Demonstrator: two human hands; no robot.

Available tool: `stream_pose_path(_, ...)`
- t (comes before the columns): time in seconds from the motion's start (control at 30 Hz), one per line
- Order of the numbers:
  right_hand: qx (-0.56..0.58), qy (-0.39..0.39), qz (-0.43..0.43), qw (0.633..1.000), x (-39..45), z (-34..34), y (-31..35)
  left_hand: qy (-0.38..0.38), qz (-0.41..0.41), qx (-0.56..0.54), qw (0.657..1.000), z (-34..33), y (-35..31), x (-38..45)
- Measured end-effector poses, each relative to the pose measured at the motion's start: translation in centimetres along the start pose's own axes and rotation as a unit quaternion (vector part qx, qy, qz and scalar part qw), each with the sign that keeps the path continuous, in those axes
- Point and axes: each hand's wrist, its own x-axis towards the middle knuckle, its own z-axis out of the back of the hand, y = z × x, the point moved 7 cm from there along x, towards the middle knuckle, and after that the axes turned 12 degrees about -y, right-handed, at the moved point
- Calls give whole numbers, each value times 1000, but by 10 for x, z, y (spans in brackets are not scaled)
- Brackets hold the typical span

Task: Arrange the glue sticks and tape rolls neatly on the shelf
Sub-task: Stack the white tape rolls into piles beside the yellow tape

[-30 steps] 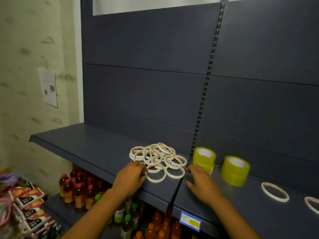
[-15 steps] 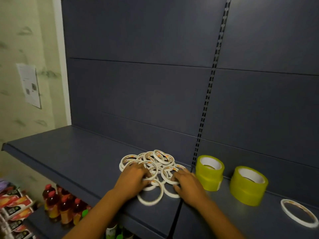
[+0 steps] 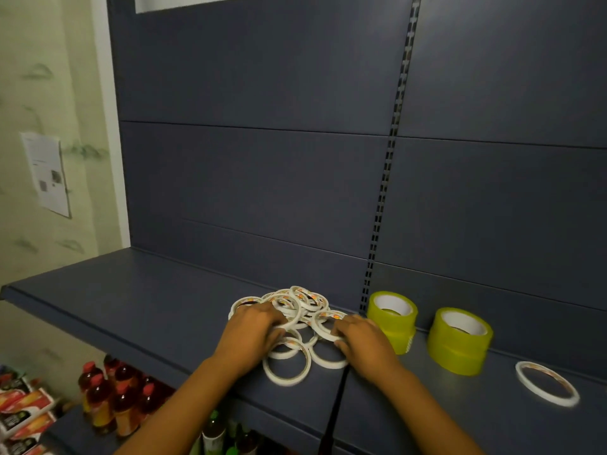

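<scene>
Currently: heap of thin white tape rolls (image 3: 289, 310) on shelf (image 3: 131, 300), left hand (image 3: 253, 333) and right hand (image 3: 361, 339) curled around rings at its sides; risk—squeezing inward could topple loose rings off the front edge.

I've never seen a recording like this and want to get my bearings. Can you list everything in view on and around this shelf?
Thin tape rolls: a heap, too tangled to count, white, shelf middle.
Lone thin tape roll: one, white, shelf right.
Wide tape rolls: two stacks, yellow-green, right of the heap.
Shelf: one, dark blue-grey.
Bottles: several, red caps, lower shelf.
Paper notice: one, white, left wall.
Left hand: on the heap.
Right hand: on the heap's right edge.
</scene>
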Motion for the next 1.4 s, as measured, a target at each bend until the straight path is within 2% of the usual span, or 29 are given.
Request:
stream_pose_path(0.2, -12, -16, -27, 999, -39, 34, -3, 0, -19, -34, 999, 8, -28, -7)
stream_pose_path(0.5, -65, -42, -66, 995, -113, 96, -48, 5, -75, -93, 993, -18, -123, -10)
stream_pose_path(0.57, -67, -67, -71, 993, -125, 114, -65, 6, -95, -105, 990, -25, -147, -4)
stream_pose_path(0.8, -92, -66, -123, 986, -182, 163, -157, -7, -144, -132, 981, -72, -255, 20)
stream_pose_path(1.03, -120, -57, -183, 974, -242, 215, -267, -8, -146, -173, 974, -144, -361, 35)
stream_pose_path(1.27, -132, -94, -220, 962, -286, 214, -347, -43, -120, -179, 976, -209, -416, 40)
stream_pose_path(1.4, -133, -127, -227, 956, -299, 203, -371, -45, -94, -182, 978, -238, -428, 39)
